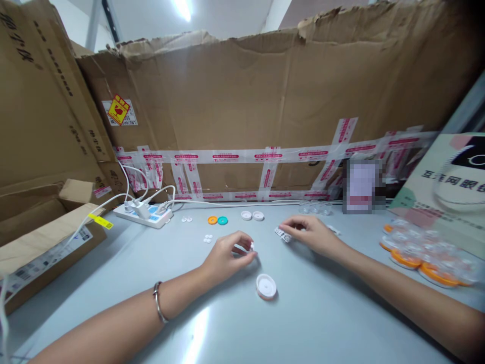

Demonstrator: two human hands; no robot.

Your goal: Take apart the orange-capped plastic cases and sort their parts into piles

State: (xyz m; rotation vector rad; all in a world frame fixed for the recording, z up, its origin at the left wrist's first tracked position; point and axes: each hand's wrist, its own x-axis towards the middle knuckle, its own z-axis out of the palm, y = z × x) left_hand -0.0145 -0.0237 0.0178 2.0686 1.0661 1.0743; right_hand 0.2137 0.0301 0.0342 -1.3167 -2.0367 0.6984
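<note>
Left hand point(227, 257) low over the grey table point(326, 313), knuckles up. Thumb and forefinger closed tight on a small white piece point(252, 246). Piece right at the fingertips, poking out on the side toward the right hand. Resting on the tabletop or just clear of it: cannot tell. Metal bangle point(159, 303) on that wrist.

Right hand point(313, 234) a little farther back, relaxed, fingers stretched leftward, tips on a dotted white strip point(282, 234) lying on the table. Pinched or merely touched: cannot tell. Strip at the very ends of the fingers, not under the palm, near the left hand's piece but apart from it.

White round lid point(266, 286) flat on the table nearer the body, just below and right of the left fingertips, touched by neither hand.

Farther back, in a loose row: tiny white bits point(207, 238), an orange disc point(212, 220) touching a teal disc point(223, 220), two white caps point(246, 215) side by side. Clear cups point(314, 207) close to the wall.

Power strip point(146, 216) with white plugs and cables at back left, beside an open cardboard box point(45, 247). Taped cardboard wall point(265, 101) behind everything. Clear cases with orange bases point(428, 259) heaped at the right edge, well apart from both hands, with a printed carton point(447, 187) behind them.
</note>
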